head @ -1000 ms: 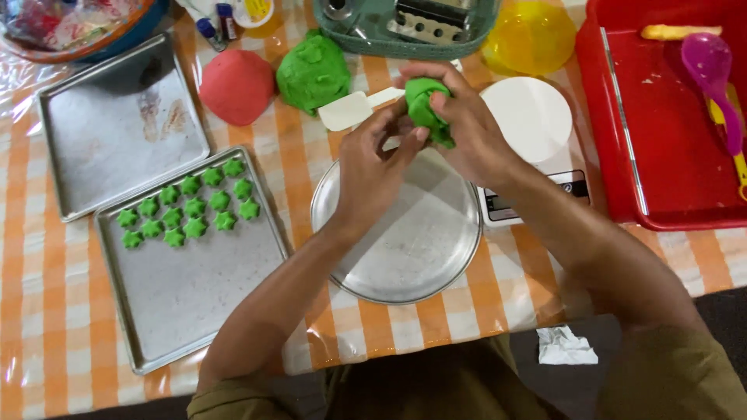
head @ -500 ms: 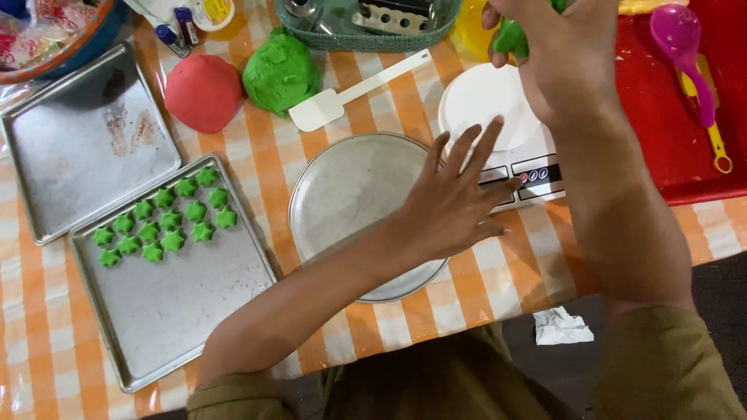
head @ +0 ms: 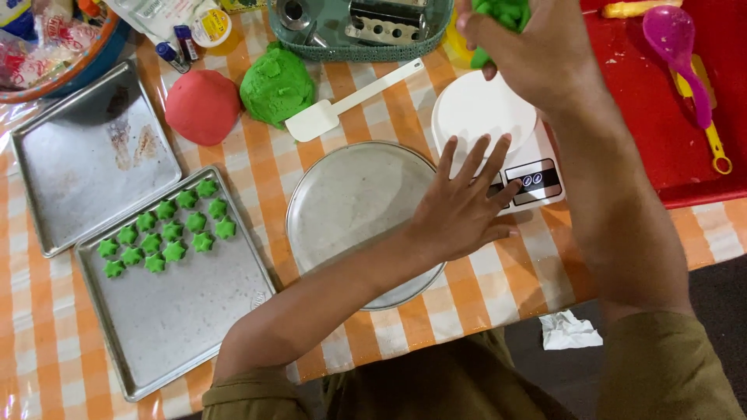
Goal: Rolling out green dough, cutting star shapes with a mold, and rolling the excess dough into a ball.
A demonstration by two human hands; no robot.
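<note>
green dough lump sits clenched in the right hand, held up just above the far edge of the white kitchen scale — the left hand, nearer and empty, lies fingers spread across the round metal pan rim and the scale's front.
</note>
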